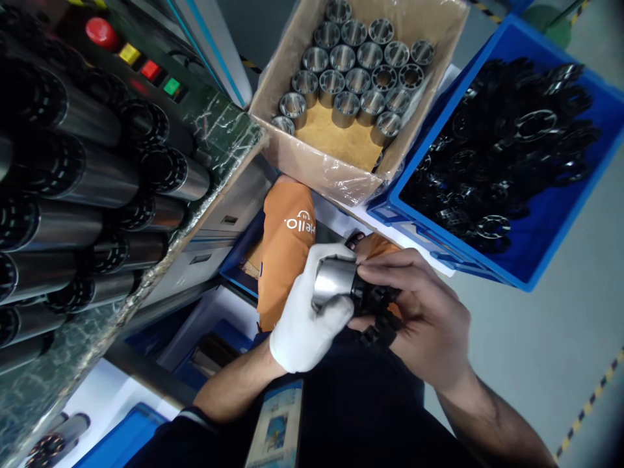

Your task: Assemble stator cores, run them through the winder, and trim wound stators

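Note:
My left hand (305,318), in a white glove, is closed around a short, shiny metal cylinder (334,281). The cylinder lies on its side over my lap. At its right end my bare right hand (429,312) grips several black slotted plastic rings (377,299), its fingertips at the cylinder's rim. The nearest ring meets or almost touches the cylinder's end; the fingers hide whether it is seated.
A cardboard box (316,166) with rows of metal cylinders (358,81) stands ahead. Right of it is a blue crate (524,279) of loose black rings (507,149). On the left bench (214,140) lie longer cylinders with black ends (92,169), near a red button (102,34).

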